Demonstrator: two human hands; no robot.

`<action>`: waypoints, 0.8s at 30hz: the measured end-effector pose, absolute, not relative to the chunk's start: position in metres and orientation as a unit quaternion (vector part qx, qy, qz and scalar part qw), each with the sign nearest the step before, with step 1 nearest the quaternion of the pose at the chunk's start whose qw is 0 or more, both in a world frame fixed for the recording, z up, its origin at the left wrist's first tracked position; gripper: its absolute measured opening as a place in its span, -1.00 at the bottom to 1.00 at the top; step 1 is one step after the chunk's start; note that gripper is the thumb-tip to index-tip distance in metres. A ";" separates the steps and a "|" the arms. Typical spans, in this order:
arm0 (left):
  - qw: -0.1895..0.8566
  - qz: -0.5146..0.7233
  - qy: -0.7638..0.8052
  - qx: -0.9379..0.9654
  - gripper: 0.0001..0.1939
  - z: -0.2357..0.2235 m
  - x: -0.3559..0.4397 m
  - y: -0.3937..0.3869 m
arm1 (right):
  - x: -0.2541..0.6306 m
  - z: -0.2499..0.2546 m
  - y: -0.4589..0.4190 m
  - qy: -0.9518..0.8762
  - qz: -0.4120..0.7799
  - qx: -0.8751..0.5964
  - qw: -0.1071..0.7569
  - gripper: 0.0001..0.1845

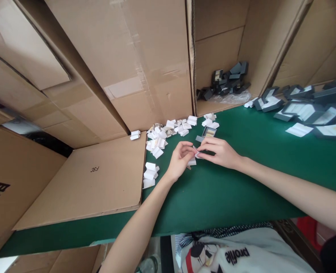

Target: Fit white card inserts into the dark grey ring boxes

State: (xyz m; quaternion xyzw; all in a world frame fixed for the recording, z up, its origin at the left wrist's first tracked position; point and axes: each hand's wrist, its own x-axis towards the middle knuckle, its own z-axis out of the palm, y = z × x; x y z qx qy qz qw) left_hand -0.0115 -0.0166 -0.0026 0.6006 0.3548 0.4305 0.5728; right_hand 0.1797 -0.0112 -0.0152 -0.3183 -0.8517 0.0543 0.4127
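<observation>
My left hand (180,159) and my right hand (219,152) meet over the green table. Between their fingertips they pinch a small folded white paper piece (197,152). Another white piece (192,162) lies just under my left fingers. Right behind my right hand sits an open dark grey small box (209,132) with a pale inside. Beyond my left hand a loose heap of folded white pieces (158,142) spreads over the table. A smaller group of white pieces (150,175) lies left of my left wrist.
A flat cardboard sheet (85,189) covers the table's left part. Tall cardboard boxes (156,57) wall the back. Inside an open carton (222,41) are dark small boxes (230,81) on clear plastic. More grey boxes with white inserts (313,106) are piled at right on the green table (242,201).
</observation>
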 end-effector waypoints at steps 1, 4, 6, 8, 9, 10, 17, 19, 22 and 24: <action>0.585 0.440 0.340 0.590 -0.74 -0.002 -0.011 -0.016 | 0.179 -0.015 -0.012 -0.842 0.073 -0.323 0.425 -0.82; 0.613 0.451 0.308 0.571 -0.77 -0.002 -0.012 -0.016 | 0.180 -0.009 -0.012 -0.815 0.120 -0.334 0.458 -0.83; 0.576 0.455 0.320 0.599 -0.79 -0.003 -0.012 -0.016 | 0.186 -0.001 -0.010 -0.794 0.137 -0.351 0.477 -0.84; 0.473 0.445 0.352 0.674 -0.74 -0.002 -0.013 -0.017 | 0.195 0.007 -0.004 -0.760 0.143 -0.381 0.506 -0.83; 0.406 0.429 0.364 0.720 -0.68 -0.001 -0.013 -0.018 | 0.200 0.010 0.000 -0.735 0.152 -0.399 0.527 -0.82; 0.340 0.407 0.368 0.764 -0.61 -0.001 -0.013 -0.019 | 0.206 0.012 0.004 -0.704 0.172 -0.418 0.548 -0.80; 0.225 0.297 0.341 0.863 -0.32 -0.008 -0.011 -0.016 | 0.208 -0.001 0.019 -0.571 0.418 -0.447 0.547 -0.59; 0.246 0.290 0.339 0.861 -0.35 -0.012 -0.010 -0.014 | 0.201 -0.007 0.017 -0.581 0.448 -0.446 0.513 -0.60; 0.276 0.321 0.352 0.835 -0.51 -0.014 -0.010 -0.013 | 0.193 -0.012 0.013 -0.582 0.488 -0.439 0.480 -0.64; 0.304 0.361 0.370 0.800 -0.65 -0.013 -0.011 -0.012 | 0.193 -0.012 0.011 -0.571 0.530 -0.427 0.460 -0.66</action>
